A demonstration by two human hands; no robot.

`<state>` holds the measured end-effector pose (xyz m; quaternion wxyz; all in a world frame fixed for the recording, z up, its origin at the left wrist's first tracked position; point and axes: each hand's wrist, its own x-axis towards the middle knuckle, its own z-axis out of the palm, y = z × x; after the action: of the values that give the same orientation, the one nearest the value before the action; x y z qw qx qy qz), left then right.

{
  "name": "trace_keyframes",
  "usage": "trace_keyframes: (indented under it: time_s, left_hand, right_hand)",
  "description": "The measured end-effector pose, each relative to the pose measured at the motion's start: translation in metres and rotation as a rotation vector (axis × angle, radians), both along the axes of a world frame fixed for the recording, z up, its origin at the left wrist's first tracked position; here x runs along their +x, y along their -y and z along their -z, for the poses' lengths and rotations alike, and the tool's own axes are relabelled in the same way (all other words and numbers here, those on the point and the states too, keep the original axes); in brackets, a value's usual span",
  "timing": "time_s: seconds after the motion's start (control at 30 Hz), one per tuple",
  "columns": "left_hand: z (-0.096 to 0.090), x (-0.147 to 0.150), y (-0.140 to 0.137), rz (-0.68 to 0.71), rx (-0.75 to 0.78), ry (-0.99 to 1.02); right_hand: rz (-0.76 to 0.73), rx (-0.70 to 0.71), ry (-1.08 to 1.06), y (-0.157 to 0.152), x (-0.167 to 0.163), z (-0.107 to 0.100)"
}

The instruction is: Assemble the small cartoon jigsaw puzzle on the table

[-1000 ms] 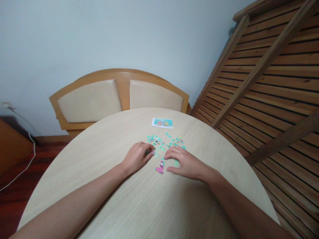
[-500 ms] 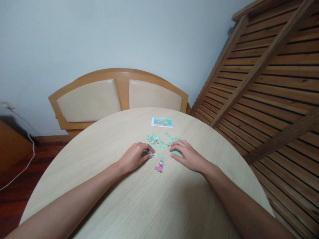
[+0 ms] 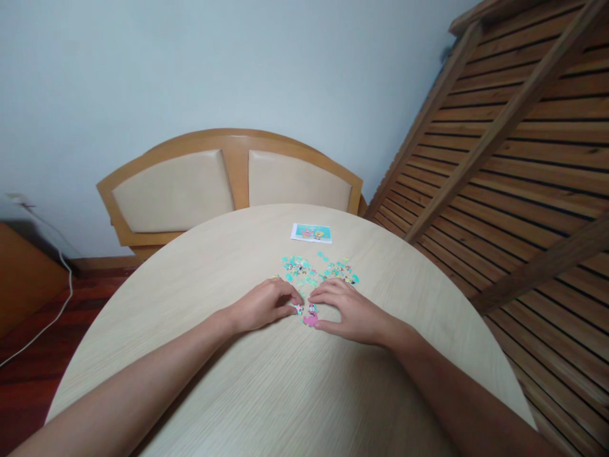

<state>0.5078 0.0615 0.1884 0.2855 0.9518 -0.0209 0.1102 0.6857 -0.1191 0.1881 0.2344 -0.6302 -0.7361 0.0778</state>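
Observation:
My left hand (image 3: 271, 306) is closed, thumb and fingertips pinching a small pink-and-teal jigsaw piece (image 3: 299, 309) just above or on the table. Right beside that piece lies a joined cluster of jigsaw pieces (image 3: 311, 317), mostly pink with part of a cartoon face. My right hand (image 3: 351, 309) curves around the cluster, its thumb at the lower right edge and its fingertips near the top. Beyond both hands, loose jigsaw pieces (image 3: 295, 265) in teal, pink and yellow lie scattered, with another loose heap (image 3: 339, 270) behind my right hand.
A printed picture card (image 3: 311, 233) with two cartoon figures lies farther back on the round wooden table (image 3: 228, 381). Behind the table stands a padded wooden headboard (image 3: 233, 165) against the wall. A slatted wooden frame (image 3: 504, 146) leans at the right.
My left hand has brought its piece right and nearer to the pink cluster. My right hand has come from the loose heap, left and toward me, to the cluster.

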Motion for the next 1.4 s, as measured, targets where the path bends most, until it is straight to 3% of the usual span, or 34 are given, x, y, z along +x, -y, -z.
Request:
trace_keyframes:
  time_s: [0.27, 0.5, 0.73, 0.8, 1.0, 1.13, 1.4]
  left_hand:
    - [0.001, 0.0, 0.004, 0.057, 0.006, 0.011]
    - [-0.003, -0.001, 0.011, -0.007, 0.094, -0.019]
    - [0.0, 0.0, 0.011, -0.013, 0.076, -0.009]
    - [0.001, 0.0, 0.01, -0.007, 0.1, 0.014]
    - [0.005, 0.0, 0.007, 0.02, 0.19, 0.114]
    - [0.006, 0.002, 0.007, 0.037, 0.209, 0.121]
    - [0.007, 0.0, 0.01, 0.15, 0.22, 0.101]
  right_hand:
    - [-0.04, -0.062, 0.009, 0.005, 0.005, -0.002]
    - [-0.058, 0.008, 0.029, 0.003, 0.004, -0.001]
    - [-0.068, 0.046, -0.001, 0.002, 0.0, -0.003]
    - [-0.037, 0.047, 0.006, -0.001, 0.001, -0.001]
    - [0.25, 0.07, 0.075, -0.015, 0.007, 0.018]
    - [0.309, 0.035, 0.117, -0.018, 0.01, 0.023]
    - [0.344, 0.119, 0.145, -0.01, 0.022, 0.019]
